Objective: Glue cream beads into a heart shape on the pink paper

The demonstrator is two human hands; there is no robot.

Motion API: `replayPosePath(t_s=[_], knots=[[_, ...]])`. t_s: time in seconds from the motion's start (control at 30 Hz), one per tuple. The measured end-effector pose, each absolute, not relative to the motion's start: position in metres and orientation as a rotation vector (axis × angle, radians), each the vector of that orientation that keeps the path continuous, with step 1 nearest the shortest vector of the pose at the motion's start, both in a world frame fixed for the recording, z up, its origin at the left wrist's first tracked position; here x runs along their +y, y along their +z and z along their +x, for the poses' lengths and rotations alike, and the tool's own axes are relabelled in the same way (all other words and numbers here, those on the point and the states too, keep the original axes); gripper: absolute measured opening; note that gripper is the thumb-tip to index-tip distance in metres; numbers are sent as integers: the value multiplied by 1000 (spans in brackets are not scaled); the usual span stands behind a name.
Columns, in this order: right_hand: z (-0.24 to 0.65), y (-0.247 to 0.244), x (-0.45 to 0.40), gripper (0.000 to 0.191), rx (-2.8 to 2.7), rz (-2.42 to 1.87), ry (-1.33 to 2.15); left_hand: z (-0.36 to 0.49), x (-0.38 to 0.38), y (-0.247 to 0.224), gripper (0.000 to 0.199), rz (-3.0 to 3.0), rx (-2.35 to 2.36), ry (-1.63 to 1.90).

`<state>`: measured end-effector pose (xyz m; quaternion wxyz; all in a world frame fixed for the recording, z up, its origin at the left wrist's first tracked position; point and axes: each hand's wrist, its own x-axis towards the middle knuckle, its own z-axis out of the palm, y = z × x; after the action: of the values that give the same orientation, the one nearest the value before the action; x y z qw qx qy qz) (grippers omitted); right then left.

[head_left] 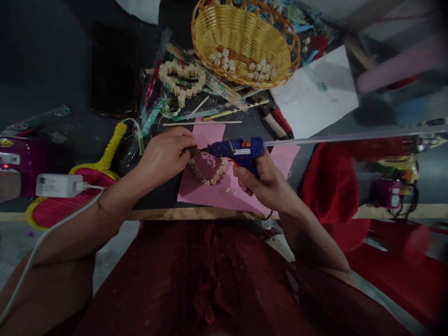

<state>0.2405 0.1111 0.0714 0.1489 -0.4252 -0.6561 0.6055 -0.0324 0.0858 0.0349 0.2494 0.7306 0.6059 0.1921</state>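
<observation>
My right hand (261, 179) is wrapped round the handle of a blue glue gun (235, 148), and a long clear glue stick (315, 140) juts out of its back end. The nozzle points left, at the fingertips of my left hand (171, 150). Those fingers are pinched together; what they hold, if anything, is too small to make out. Just below the nozzle, a curved outline of small wooden pieces (209, 181) lies on a pink sheet (231, 198). One loose wooden piece (229, 190) rests to its right.
A yellow wicker basket (238, 28) with small wooden pieces stands at the back. Near it lie a finished-looking wooden heart shape (182, 81), sticks and wrappers. A dark phone (114, 70), a white charger (58, 185) with cable, and a white sheet (322, 93) surround the work area.
</observation>
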Motion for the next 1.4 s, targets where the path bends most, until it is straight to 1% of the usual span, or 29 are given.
replayPosePath(t_s=[0.17,0.43,0.97,1.2,1.4], knots=[[243,76,111,39,-1725,-1286,1795,-31,87,36,30,1984,1641,514],[255,71,107,36,-1578,-1238,1786,-31,87,34,24,1997,1649,514],[262,67,100,35,-1554,-1169,1811,-34,85,39,29,2015,1641,504],[261,68,99,36,-1570,-1196,1805,-35,76,46,24,2022,1694,487],[256,72,99,39,-1615,-1174,1831,-35,72,43,22,2022,1725,469]])
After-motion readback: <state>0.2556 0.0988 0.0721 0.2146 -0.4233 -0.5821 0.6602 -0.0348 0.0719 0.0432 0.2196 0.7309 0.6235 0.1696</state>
